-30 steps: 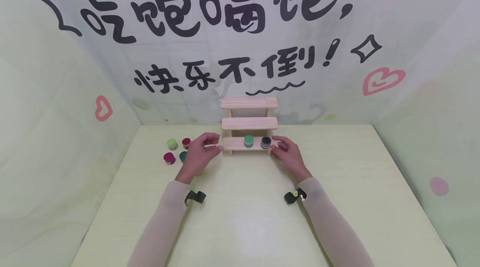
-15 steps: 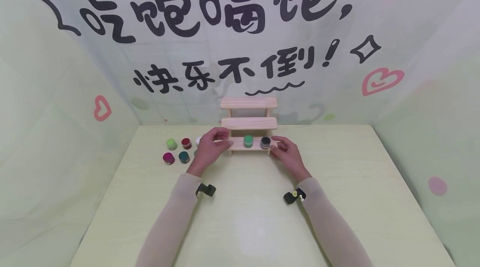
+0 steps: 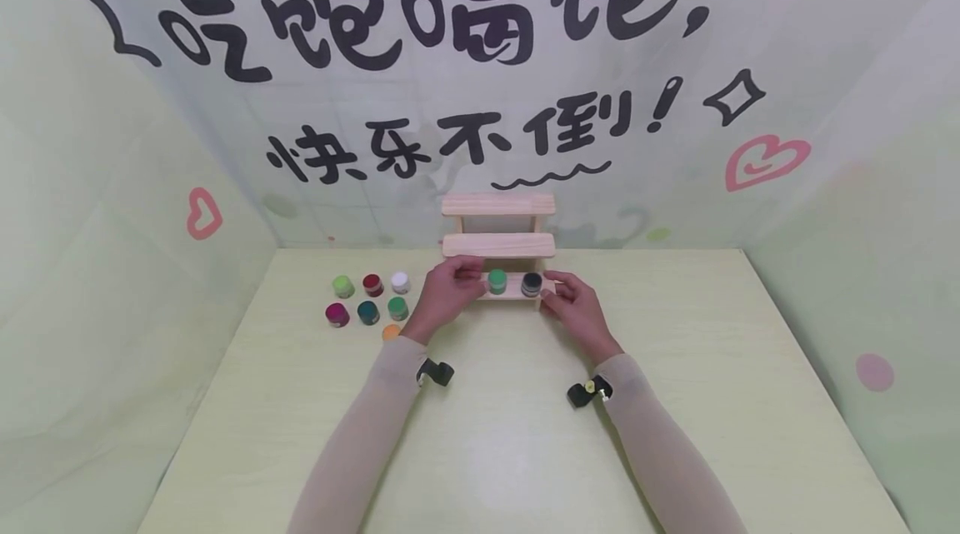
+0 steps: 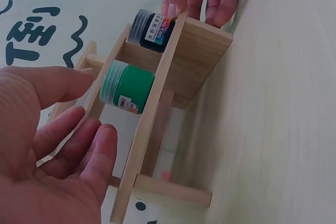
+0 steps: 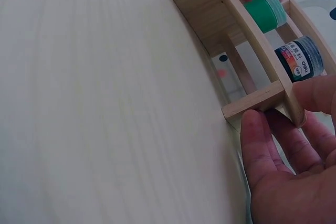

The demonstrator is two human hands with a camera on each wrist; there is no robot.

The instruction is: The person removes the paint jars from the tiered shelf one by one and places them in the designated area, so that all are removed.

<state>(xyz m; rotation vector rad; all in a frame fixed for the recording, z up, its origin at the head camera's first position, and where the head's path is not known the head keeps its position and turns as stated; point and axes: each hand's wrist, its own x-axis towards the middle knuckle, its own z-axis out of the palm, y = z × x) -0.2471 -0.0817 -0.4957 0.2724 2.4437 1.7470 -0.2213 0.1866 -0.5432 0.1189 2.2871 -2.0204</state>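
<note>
A three-tier wooden display rack (image 3: pixel 498 245) stands against the back wall. Its lowest tier carries a green paint jar (image 3: pixel 497 281) and, to the right, a dark paint jar (image 3: pixel 532 284). My left hand (image 3: pixel 447 294) is at the left part of that tier, beside the green jar. In the left wrist view its thumb and fingers are spread apart, with a gap between them and the jar. My right hand (image 3: pixel 577 309) grips the tier's right end; the right wrist view shows the thumb (image 5: pixel 315 93) at the board's end and fingers curled below.
Left of the rack, several paint jars stand on the table (image 3: pixel 480 434): light green (image 3: pixel 343 286), red (image 3: pixel 372 285), white (image 3: pixel 400 282), magenta (image 3: pixel 337 315), teal (image 3: pixel 368 312), green (image 3: pixel 397 308) and orange (image 3: pixel 392 332), which my left sleeve partly covers. Printed cloth (image 3: pixel 360 101) encloses the table.
My left hand has moved right, from the rack's left end to beside the green jar, uncovering the white, green and orange jars. The right hand has stayed in place.
</note>
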